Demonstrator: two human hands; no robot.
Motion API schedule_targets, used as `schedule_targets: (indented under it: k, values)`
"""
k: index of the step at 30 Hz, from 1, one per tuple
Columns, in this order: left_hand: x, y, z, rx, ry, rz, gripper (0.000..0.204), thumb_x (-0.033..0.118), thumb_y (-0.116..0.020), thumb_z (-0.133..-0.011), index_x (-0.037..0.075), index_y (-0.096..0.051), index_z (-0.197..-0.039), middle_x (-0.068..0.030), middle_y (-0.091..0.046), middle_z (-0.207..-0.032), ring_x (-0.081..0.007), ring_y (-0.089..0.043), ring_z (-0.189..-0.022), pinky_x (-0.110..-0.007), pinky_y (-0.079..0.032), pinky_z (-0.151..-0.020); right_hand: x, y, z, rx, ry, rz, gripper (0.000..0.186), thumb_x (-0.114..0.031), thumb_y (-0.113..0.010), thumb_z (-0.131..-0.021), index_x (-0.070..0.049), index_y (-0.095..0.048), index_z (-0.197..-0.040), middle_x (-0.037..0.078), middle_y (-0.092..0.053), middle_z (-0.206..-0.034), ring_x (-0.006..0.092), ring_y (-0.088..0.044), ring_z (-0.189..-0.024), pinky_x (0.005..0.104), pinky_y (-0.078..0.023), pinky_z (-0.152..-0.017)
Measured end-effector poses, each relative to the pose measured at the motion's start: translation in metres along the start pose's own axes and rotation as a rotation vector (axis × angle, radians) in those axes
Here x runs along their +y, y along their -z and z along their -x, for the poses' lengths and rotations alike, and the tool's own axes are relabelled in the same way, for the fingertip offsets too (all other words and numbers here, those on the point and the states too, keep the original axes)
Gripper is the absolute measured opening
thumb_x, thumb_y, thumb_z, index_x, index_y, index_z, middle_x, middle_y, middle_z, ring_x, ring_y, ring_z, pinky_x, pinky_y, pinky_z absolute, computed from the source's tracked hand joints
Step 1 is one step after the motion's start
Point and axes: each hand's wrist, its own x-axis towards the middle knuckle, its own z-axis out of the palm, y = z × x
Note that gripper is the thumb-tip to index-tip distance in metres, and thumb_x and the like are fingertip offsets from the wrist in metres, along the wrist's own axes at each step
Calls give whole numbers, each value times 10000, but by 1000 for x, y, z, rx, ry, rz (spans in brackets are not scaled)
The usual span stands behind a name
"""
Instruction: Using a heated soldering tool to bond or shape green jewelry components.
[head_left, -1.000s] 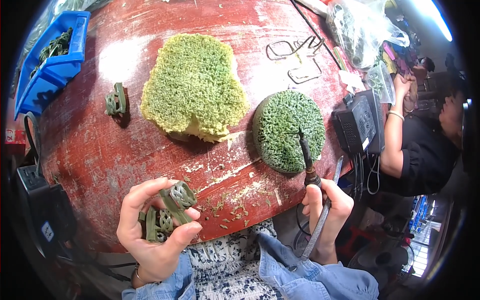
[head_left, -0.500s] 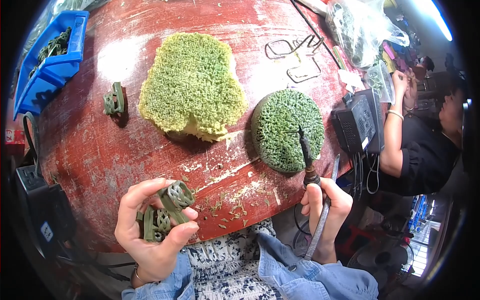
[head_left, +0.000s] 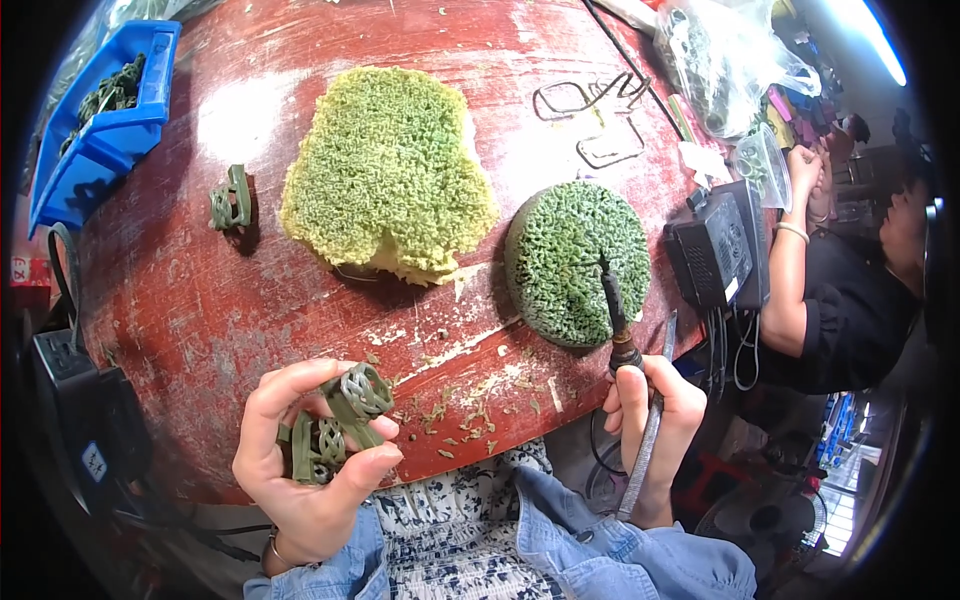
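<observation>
In my left hand (head_left: 310, 450), fingers curled, are green openwork pieces (head_left: 357, 394) that look like carved wax, with braided lattice parts. My right hand (head_left: 655, 420) is closed round the handle of a soldering-iron-like pen (head_left: 624, 350), its dark tip over the round green spongy pad (head_left: 575, 265). Whether that tip touches the pad I cannot tell. A slim grey metal rod, like a file (head_left: 645, 445), is also tucked in this hand, slanting past the palm. Beyond my left hand, a similar green openwork piece (head_left: 230, 200) stands alone on the red table (head_left: 250, 300).
A large yellow-green spongy slab (head_left: 390, 170) lies mid-table. At far left sits a blue bin (head_left: 95, 150) with green pieces. Black power boxes stand right (head_left: 715, 245) and left (head_left: 75, 400). Wire loops (head_left: 590, 100) and a plastic bag (head_left: 715, 60) lie farther back. Another person (head_left: 840, 290) sits at right.
Almost nothing differs. The whole view has shifted very slightly, and both hands keep their hold on the same things.
</observation>
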Motion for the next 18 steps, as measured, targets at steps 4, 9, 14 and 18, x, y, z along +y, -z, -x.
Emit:
schedule_targets:
  k: [4,9,14,18]
  values:
    - [-1,1,0,-14,-28,-30,516,53,-755,-660,-20,-492,-1097,-120,-519,-998,-174,-623,-724,-244,-497,-617,3,-1,-1,11,28,7,172,-138,-654,-808,19,-591,-777,33,-518,-497,80,-493,-404,222,-357,-386]
    - [1,-2,-1,-8,-15,-30,506,70,-757,-666,-21,-494,-1089,-112,-519,-977,-169,-624,-720,-238,-487,-622,4,0,-1,6,29,12,173,-138,-653,-808,21,-592,-779,32,-522,-504,80,-498,-409,222,-357,-387]
    - [0,-1,-1,-14,-17,-40,505,67,-755,-666,-21,-494,-1089,-112,-518,-976,-169,-624,-718,-238,-485,-619,5,0,0,10,43,11,179,-144,-657,-805,21,-591,-783,28,-520,-507,77,-491,-406,220,-357,-385]
    - [0,-1,-1,-16,-17,-33,505,59,-752,-666,-22,-493,-1091,-114,-518,-981,-173,-625,-723,-239,-486,-618,2,0,0,-1,26,12,188,-155,-661,-804,19,-592,-785,24,-518,-510,72,-487,-408,216,-354,-383]
